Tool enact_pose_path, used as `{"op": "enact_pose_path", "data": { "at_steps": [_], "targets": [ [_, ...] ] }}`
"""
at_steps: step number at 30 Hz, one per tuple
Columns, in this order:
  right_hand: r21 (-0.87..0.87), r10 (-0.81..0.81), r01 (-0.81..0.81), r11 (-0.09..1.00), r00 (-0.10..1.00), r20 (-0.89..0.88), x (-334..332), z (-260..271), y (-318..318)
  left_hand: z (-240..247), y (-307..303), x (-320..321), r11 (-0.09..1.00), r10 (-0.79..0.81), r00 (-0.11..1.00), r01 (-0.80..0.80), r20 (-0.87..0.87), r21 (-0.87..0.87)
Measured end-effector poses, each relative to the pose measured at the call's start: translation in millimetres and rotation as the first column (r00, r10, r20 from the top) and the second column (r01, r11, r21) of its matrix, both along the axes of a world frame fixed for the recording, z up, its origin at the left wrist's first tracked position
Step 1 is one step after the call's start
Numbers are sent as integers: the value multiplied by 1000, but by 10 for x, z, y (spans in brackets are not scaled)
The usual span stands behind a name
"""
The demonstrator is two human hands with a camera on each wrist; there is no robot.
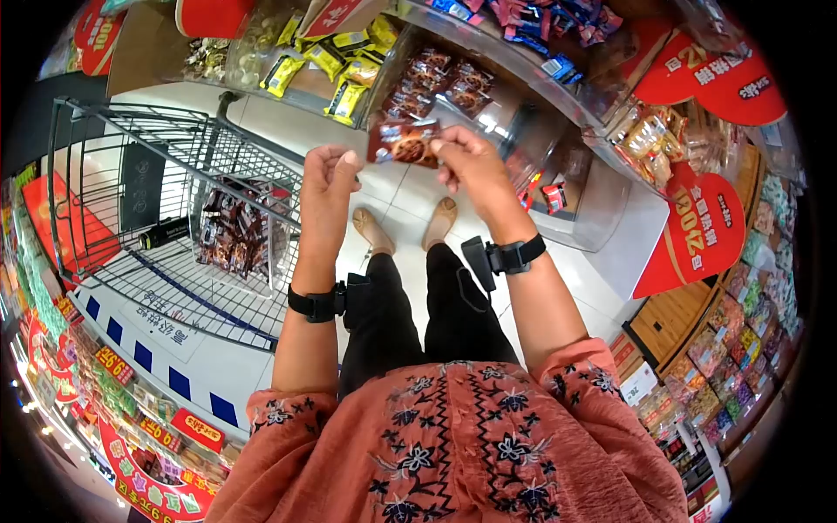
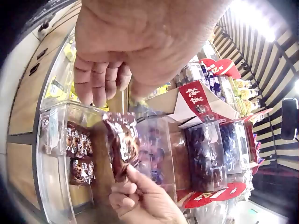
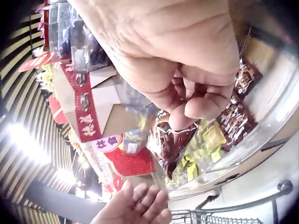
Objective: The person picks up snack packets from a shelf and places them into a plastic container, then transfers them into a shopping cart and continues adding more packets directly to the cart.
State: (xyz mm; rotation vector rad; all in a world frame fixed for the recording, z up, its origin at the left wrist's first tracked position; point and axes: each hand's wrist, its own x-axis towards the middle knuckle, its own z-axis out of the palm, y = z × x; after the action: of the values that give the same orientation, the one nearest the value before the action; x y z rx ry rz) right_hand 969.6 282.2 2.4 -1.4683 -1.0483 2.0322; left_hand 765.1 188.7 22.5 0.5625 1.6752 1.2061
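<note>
My right hand pinches the edge of a brown snack packet between thumb and fingers, in front of the display bins. A cookie-like picture shows on the packet. My left hand is to the left of the packet, apart from it, with its fingers loosely bent and nothing in them. In the left wrist view the packet stands upright above the right hand's fingertips. Similar brown packets lie in the bin just beyond, and a clear bag of brown packets sits in the shopping cart.
Yellow packets fill the bin to the left of the brown ones. At the right, a clear bin wall and a red heart-shaped sign jut toward me. The cart's wire rim stands close to my left forearm.
</note>
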Motion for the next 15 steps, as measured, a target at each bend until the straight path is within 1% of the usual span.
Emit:
{"op": "enact_pose_path", "data": {
  "at_steps": [1, 2, 5, 6, 9, 11, 13, 15],
  "targets": [
    [1, -54, 54, 999, 998, -21, 82, -93, 60, 27, 29, 19, 1000, 12, 1000, -12, -25, 3],
    [46, -107, 107, 993, 994, -2, 159, -177, 121, 31, 27, -4, 1000, 9, 1000, -9, -3, -13],
    [22, -284, 283, 959, 956, 74, 327, -515, 265, 66, -26, -26, 998, 8, 999, -11, -48, -59],
    [-9, -321, 323, 946, 945, 65, 366, -626, 304, 65, -55, -39, 998, 3, 999, -5, -34, -69],
    [-1, -338, 342, 940, 930, 142, 468, -1010, 387, 32, -168, -82, 995, 13, 998, -19, -54, -100],
    [-10, -355, 363, 932, 916, 188, 469, -1205, 432, 35, -222, -93, 993, 47, 998, -51, -34, -103],
    [-30, -339, 353, 935, 915, 219, 460, -1344, 483, 43, -259, -131, 991, 69, 997, -71, -20, -116],
    [-54, -373, 391, 919, 904, 210, 424, -1469, 532, 17, -310, -174, 986, 90, 996, -92, -26, -142]
  ]
}}
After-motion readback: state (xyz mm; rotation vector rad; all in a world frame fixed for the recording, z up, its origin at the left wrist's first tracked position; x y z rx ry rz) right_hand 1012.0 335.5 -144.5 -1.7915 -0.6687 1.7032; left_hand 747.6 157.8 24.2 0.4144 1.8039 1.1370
